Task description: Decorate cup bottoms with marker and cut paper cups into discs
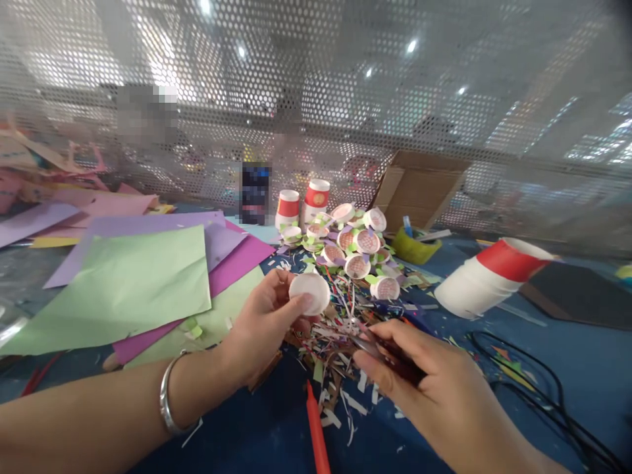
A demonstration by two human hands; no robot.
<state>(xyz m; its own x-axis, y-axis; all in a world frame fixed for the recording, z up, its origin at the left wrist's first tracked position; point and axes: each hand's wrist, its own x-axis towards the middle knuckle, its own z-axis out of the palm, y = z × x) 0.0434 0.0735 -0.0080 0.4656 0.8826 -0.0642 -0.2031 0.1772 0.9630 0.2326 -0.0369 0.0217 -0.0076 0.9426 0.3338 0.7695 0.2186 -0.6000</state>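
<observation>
Screen [316, 59]: perforated metal, across the whole far side.
Worktop [261, 428]: dark blue, spread with paper and cuttings.
Coloured paper: light green sheet [143, 283] at left, overlapping a lilac sheet [224, 247] and a magenta sheet [241, 259]; pink paper [99, 210] at far left.
Right hand [429, 375]: near right, fingers curled round scissors [382, 352] with dark handles, their tips pointing left over the cuttings.
Left hand [261, 316]: nearer the middle, holding a white paper cup base [309, 294] between thumb and fingers, its round pale face towards the viewer, left of the scissors and apart from them.
Cardboard box [417, 191]: far right of centre, close to the screen.
Finished-looking pile: cut cup bases [368, 241] with pink lattice faces and green and purple paper bits, beyond the hands.
Large cup [494, 276]: red and white, slanting, at right; whether several are nested is hard to tell.
Far cups [316, 197]: two, red and white, behind the pile.
Cable [533, 359]: black, looped, near right.
Container [417, 247]: yellow-green, in front of the box.
Marker [316, 428]: red-orange, near edge, between the forearms.
Bracelet [165, 395]: silver, on the left wrist.
Scraps [336, 329]: thin paper strips, heaped between the hands.
</observation>
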